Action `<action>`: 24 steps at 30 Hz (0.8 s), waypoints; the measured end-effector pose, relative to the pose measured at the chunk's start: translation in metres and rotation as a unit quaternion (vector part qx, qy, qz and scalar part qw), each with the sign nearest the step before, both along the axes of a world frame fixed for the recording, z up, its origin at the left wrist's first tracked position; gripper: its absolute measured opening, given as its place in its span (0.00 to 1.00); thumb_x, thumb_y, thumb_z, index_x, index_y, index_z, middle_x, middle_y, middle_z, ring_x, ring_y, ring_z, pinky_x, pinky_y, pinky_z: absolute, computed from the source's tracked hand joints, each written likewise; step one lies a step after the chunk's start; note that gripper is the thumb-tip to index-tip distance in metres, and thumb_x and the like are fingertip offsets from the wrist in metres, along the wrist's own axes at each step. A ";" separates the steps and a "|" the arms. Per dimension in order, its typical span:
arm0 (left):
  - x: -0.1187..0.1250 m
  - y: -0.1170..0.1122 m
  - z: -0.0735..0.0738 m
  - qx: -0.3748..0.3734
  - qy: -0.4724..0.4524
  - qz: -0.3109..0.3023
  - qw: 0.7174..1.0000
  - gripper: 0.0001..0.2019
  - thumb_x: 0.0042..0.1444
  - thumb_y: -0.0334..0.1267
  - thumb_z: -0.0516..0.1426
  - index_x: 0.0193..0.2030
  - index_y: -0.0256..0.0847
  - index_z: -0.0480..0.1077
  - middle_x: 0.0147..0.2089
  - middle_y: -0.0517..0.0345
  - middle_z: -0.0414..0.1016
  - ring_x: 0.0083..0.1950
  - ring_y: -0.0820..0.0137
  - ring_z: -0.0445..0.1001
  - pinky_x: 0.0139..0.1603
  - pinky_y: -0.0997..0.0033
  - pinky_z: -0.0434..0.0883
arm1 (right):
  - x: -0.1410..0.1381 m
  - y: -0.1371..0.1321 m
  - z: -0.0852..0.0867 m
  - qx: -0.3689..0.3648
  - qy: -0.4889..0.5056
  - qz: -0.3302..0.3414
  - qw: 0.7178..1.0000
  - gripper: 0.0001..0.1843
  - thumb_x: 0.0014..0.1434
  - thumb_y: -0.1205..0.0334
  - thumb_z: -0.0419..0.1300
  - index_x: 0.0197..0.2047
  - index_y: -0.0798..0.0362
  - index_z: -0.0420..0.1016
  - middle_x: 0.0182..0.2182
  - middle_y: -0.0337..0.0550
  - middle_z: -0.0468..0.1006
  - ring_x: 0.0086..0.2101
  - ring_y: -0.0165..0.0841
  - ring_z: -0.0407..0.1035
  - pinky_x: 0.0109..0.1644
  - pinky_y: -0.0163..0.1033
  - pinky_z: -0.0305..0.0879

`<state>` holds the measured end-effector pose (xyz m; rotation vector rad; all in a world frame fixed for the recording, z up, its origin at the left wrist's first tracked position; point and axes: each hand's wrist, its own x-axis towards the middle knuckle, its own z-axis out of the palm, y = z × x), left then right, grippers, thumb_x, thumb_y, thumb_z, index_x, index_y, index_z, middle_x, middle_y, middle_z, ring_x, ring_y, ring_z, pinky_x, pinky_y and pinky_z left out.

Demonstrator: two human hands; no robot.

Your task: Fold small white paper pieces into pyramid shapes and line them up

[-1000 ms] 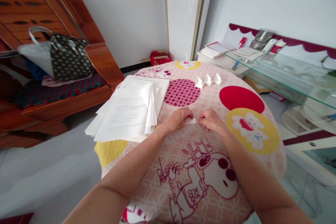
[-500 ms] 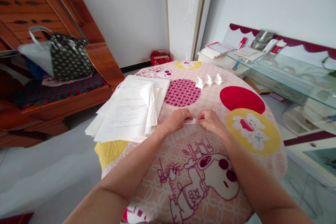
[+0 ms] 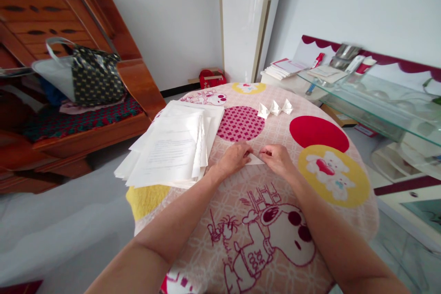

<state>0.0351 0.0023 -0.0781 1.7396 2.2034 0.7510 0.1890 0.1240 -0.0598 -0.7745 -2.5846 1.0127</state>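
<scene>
At left, a pile of printed sheets (image 3: 168, 151) lies on the tablecloth (image 3: 275, 131). Next, the left hand (image 3: 234, 158), fingers curled, holds a small white paper (image 3: 254, 160) between the hands; behind it stand three folded paper pieces (image 3: 274, 109). The right hand (image 3: 277, 157) pinches the paper's right side.

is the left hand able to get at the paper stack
Probably yes: the paper stack lies just beside the left hand with nothing between them, though that hand is at the small white paper.
</scene>
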 end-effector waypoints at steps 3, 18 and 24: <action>-0.002 0.001 0.000 0.007 -0.027 0.000 1.000 0.13 0.51 0.23 0.60 0.43 0.37 0.76 0.40 0.56 0.76 0.41 0.68 0.74 0.46 0.68 0.72 | -0.001 0.000 -0.002 0.022 0.038 0.020 0.999 0.08 0.59 0.65 0.60 0.30 0.54 0.80 0.28 0.44 0.81 0.31 0.35 0.72 0.36 0.38 0.61; 0.001 -0.004 0.013 0.040 -0.546 0.011 0.837 0.18 0.43 0.30 0.69 0.40 0.36 0.69 0.25 0.68 0.70 0.24 0.80 0.67 0.27 0.78 0.59 | 0.008 0.003 0.005 -0.315 0.017 0.104 0.943 0.14 0.53 0.51 0.66 0.26 0.54 0.76 0.21 0.40 0.77 0.21 0.27 0.66 0.26 0.33 0.58; 0.001 -0.008 0.018 -0.019 -0.557 -0.030 0.830 0.11 0.50 0.39 0.67 0.37 0.35 0.76 0.28 0.61 0.74 0.27 0.77 0.70 0.29 0.77 0.66 | 0.009 0.004 0.010 -0.351 0.044 0.074 0.932 0.14 0.50 0.53 0.68 0.24 0.55 0.75 0.19 0.39 0.75 0.19 0.27 0.66 0.23 0.33 0.59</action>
